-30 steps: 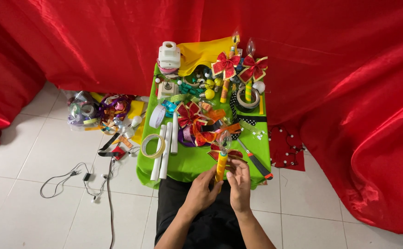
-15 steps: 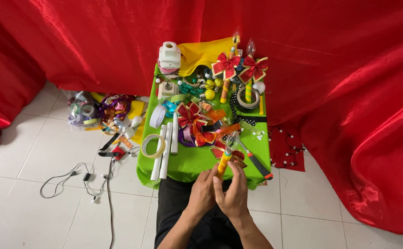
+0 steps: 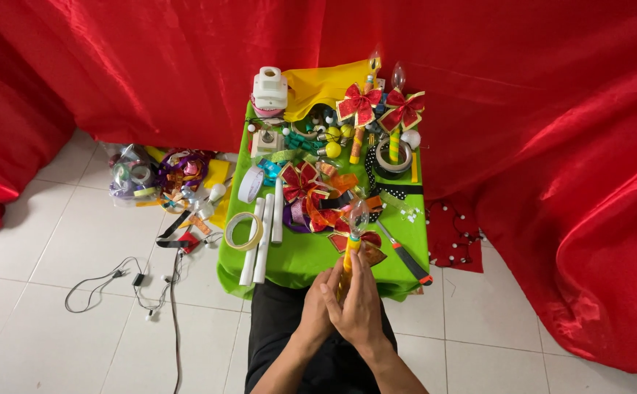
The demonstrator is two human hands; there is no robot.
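Both my hands close around a yellow-and-orange striped stick topped with a clear flame-shaped bulb point(image 3: 357, 216) and a red bow point(image 3: 358, 246). My left hand point(image 3: 318, 306) grips the stick's lower part from the left. My right hand point(image 3: 357, 308) wraps over it from the right, pressed against the left hand. The piece stands nearly upright over the near edge of a small green-covered table point(image 3: 300, 255). Two similar finished candles with red bows point(image 3: 377, 106) stand at the table's far end.
The table carries tape rolls point(image 3: 243, 230), white tubes point(image 3: 258, 237), ribbons, small yellow balls, a white device point(image 3: 269, 89) and a cutter knife point(image 3: 404, 256). A pile of ribbons and tape point(image 3: 159, 177) and cables point(image 3: 121, 281) lie on the tiled floor at left. Red cloth surrounds everything.
My right hand has closed over the stick and pressed against the left hand. The candle piece tilted right, then came back nearly upright.
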